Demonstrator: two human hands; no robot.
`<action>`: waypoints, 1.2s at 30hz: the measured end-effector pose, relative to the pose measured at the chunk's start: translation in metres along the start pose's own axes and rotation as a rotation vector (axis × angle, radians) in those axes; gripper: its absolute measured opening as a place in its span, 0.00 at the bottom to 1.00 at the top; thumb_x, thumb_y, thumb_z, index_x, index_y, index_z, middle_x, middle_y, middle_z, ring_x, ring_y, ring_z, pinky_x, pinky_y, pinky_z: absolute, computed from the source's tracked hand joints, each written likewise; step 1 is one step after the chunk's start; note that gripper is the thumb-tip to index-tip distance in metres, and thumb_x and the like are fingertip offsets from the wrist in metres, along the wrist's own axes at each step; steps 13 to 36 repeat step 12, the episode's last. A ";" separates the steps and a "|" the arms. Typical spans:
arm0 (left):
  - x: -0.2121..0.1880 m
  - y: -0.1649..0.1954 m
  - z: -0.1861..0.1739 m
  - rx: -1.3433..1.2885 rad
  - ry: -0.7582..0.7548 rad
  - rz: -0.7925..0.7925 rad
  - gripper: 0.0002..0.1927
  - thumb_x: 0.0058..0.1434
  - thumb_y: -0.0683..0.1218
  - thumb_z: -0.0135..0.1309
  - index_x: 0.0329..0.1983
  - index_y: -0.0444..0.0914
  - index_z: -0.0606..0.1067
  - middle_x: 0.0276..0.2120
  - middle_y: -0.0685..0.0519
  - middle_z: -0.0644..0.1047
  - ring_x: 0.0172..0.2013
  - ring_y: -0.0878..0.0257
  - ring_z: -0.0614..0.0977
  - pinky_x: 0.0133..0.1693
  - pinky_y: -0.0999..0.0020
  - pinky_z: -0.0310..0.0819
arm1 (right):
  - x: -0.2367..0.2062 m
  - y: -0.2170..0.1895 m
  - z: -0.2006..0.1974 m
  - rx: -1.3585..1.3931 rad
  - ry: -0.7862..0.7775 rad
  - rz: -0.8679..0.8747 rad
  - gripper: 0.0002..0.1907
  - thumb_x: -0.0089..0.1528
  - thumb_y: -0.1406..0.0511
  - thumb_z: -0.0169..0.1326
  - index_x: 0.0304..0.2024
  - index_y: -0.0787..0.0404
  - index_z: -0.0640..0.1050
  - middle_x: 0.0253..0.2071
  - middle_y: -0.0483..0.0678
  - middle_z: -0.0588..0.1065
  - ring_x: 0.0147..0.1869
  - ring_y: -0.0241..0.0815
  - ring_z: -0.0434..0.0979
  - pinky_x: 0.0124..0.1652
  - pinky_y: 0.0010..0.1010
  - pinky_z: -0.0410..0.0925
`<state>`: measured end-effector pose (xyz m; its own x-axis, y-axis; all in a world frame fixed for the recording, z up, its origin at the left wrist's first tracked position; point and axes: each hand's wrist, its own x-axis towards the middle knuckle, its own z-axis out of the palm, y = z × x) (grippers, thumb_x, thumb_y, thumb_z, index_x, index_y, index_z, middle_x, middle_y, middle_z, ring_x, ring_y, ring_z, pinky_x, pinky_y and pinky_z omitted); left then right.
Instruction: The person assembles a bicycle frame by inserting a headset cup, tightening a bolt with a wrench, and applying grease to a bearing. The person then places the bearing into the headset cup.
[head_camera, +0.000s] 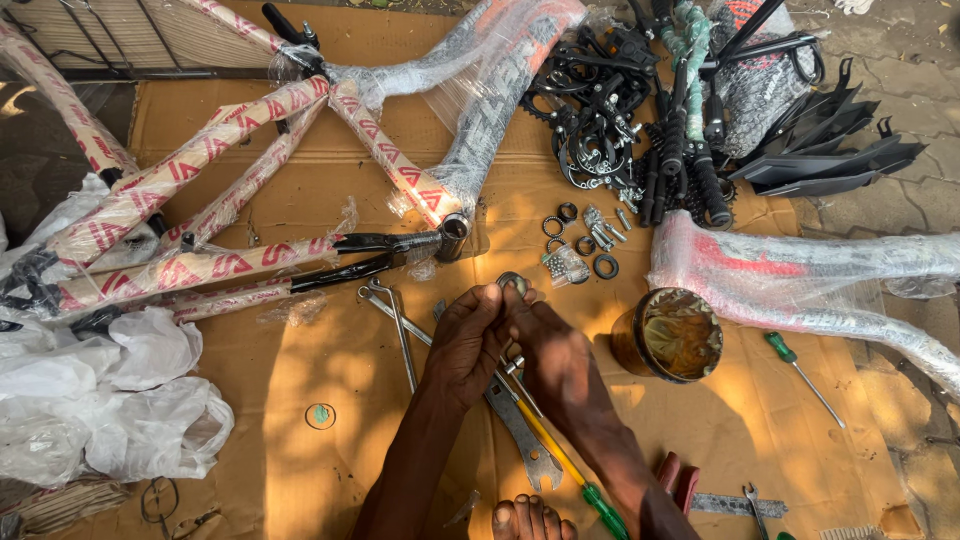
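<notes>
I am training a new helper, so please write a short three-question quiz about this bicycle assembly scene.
1. True or false: both hands together hold a small metal ring.
2. What lies right of the grease tin on the cardboard? A) a green-handled screwdriver B) a hammer C) a saw
3. What covers the bicycle frame?

Key:
1. True: the left hand and the right hand meet at the ring.
2. A: the green-handled screwdriver.
3. Printed paper wrap and clear plastic film.
</notes>
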<state>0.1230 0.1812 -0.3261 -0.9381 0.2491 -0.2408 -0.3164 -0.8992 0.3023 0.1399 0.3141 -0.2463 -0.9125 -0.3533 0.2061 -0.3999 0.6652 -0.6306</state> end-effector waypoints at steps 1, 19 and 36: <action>-0.001 0.003 0.001 0.021 0.051 -0.012 0.13 0.70 0.48 0.51 0.46 0.32 0.75 0.43 0.44 0.82 0.38 0.62 0.84 0.37 0.71 0.80 | -0.002 0.000 -0.003 -0.017 -0.050 0.008 0.28 0.61 0.73 0.45 0.65 0.64 0.72 0.49 0.60 0.78 0.44 0.48 0.80 0.39 0.36 0.74; 0.009 -0.002 -0.028 0.277 0.289 0.002 0.24 0.70 0.62 0.60 0.45 0.36 0.76 0.38 0.51 0.77 0.31 0.68 0.75 0.32 0.72 0.68 | 0.000 0.024 -0.023 1.382 -0.039 0.591 0.25 0.68 0.61 0.50 0.61 0.74 0.71 0.60 0.60 0.75 0.66 0.50 0.74 0.65 0.37 0.64; 0.009 -0.002 -0.028 0.277 0.289 0.002 0.24 0.70 0.62 0.60 0.45 0.36 0.76 0.38 0.51 0.77 0.31 0.68 0.75 0.32 0.72 0.68 | 0.000 0.024 -0.023 1.382 -0.039 0.591 0.25 0.68 0.61 0.50 0.61 0.74 0.71 0.60 0.60 0.75 0.66 0.50 0.74 0.65 0.37 0.64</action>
